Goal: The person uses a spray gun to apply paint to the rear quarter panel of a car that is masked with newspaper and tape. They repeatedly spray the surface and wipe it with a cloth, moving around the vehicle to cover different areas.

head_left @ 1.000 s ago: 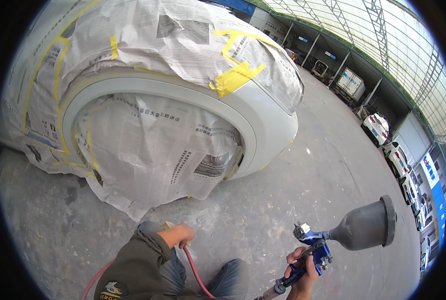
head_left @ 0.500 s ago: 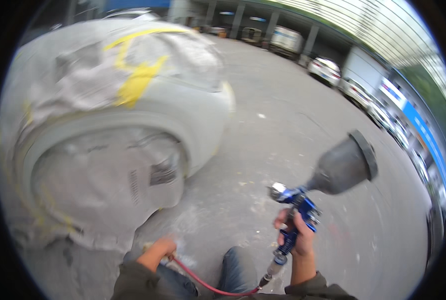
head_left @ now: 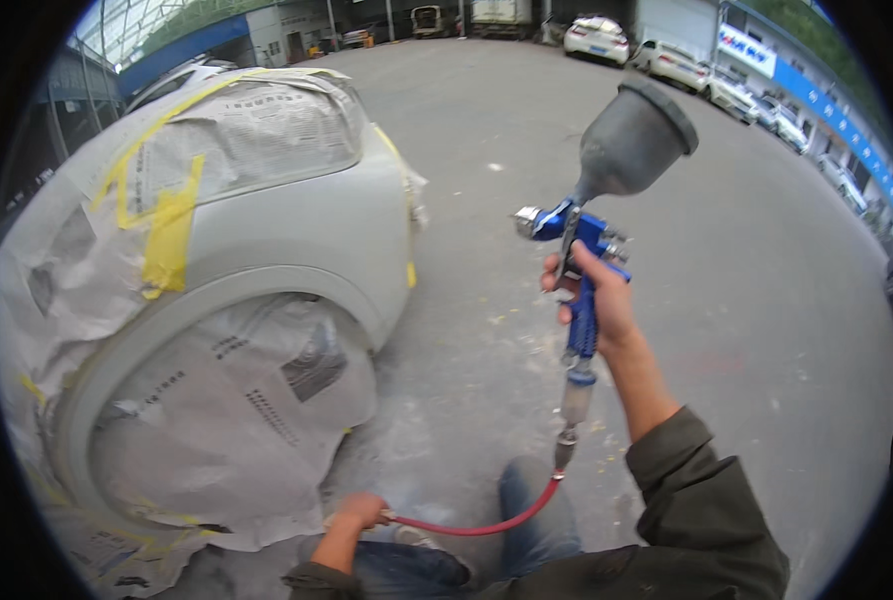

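Note:
My right hand (head_left: 606, 295) is wrapped round the handle of a blue spray gun (head_left: 584, 240), held upright with its nozzle pointing left toward the car. A grey paint cup (head_left: 631, 145) is mounted on top of the gun. From the fitting below the handle, a red air hose (head_left: 486, 527) curves down and left to my left hand (head_left: 364, 508), which is closed round it low in front of me. On the left stands the car's pale grey rear quarter panel (head_left: 276, 225). Newspaper (head_left: 236, 400) covers its wheel, and more paper and yellow tape (head_left: 173, 240) mask the window area.
Grey concrete floor (head_left: 486, 260) spreads between the car and me, with pale dust patches and yellow specks. Farther off, a white car (head_left: 596, 40) and several others are parked along a building with a blue sign band (head_left: 836, 120).
The spray gun has been raised, moving up in the view, and my right forearm now reaches farther out. The view has turned, so the car appears sharper. My left hand stays on the hose.

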### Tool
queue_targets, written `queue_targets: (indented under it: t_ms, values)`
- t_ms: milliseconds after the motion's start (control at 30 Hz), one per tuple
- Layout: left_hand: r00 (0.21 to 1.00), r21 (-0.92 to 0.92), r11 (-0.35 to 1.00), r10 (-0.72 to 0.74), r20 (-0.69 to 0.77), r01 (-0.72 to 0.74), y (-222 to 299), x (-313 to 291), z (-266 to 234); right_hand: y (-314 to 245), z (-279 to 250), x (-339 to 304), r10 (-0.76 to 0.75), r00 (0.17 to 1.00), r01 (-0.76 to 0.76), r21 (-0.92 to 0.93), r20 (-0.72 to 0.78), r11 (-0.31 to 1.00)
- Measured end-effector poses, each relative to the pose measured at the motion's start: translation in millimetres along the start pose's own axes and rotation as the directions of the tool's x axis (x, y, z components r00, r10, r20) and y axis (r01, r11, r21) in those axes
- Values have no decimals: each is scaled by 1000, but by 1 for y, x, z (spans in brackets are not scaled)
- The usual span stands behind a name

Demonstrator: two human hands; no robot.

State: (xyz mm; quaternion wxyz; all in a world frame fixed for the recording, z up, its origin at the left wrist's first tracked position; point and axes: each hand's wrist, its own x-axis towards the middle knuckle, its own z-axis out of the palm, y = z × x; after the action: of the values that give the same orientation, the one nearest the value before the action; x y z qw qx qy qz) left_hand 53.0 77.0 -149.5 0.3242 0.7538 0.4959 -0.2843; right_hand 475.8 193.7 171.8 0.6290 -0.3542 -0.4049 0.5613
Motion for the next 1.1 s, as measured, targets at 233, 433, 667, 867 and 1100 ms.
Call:
queue_targets:
  t_ms: [233, 433, 667, 867, 1100]
  values:
    - [956, -213, 966, 86, -281, -150, 6, -23, 6, -19, 26, 95, 4, 1000, -3, -76, 13, 997]
    - [951, -299, 944, 40, -308, -137, 6, -17, 10, -10, 26, 178, 5, 1000, -6, -42, -29, 999]
    - [980, -182, 983, -37, -196, 1, -17, -3, 15, 40, -6, 147, 61, 992, -69, 69, 109, 995]
    - [987, -116, 982, -155, -50, 149, -31, -5, 4, 132, -67, 106, 167, 964, -207, 186, 209, 961]
    - [963, -87, 964, -238, 125, 250, -54, -6, 28, 254, -122, 70, 369, 904, -419, 283, 215, 863]
